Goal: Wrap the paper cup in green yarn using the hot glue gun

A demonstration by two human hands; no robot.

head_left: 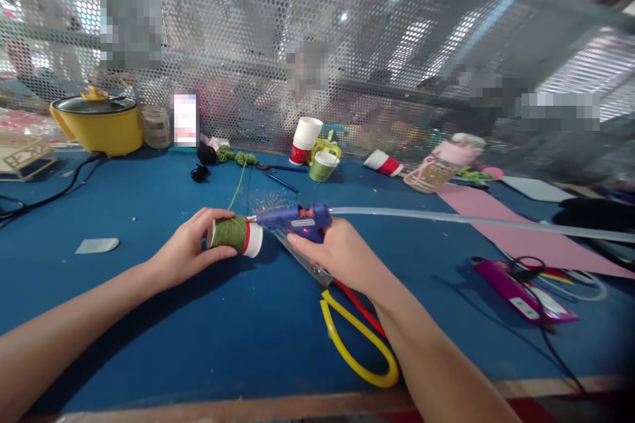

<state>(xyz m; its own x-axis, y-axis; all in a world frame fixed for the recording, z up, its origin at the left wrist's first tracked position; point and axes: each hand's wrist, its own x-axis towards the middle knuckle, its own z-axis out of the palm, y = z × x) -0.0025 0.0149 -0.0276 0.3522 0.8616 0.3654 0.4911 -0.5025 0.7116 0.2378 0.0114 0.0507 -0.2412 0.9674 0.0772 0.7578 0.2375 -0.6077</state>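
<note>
My left hand is closed around a paper cup lying on its side. Green yarn covers most of the cup, with a red band and white rim at its right end. A strand of green yarn runs from the cup back to small green yarn balls. My right hand grips a blue glue gun, its nozzle at the cup near the red band. A long clear glue stick extends from its back. Beneath the gun and right hand lie large scissors with yellow and red handles.
Along the back stand a yellow electric pot, a glass jar, a lit phone, stacked paper cups and a green-wrapped cup. At right are a pink bottle, pink paper and a purple power strip.
</note>
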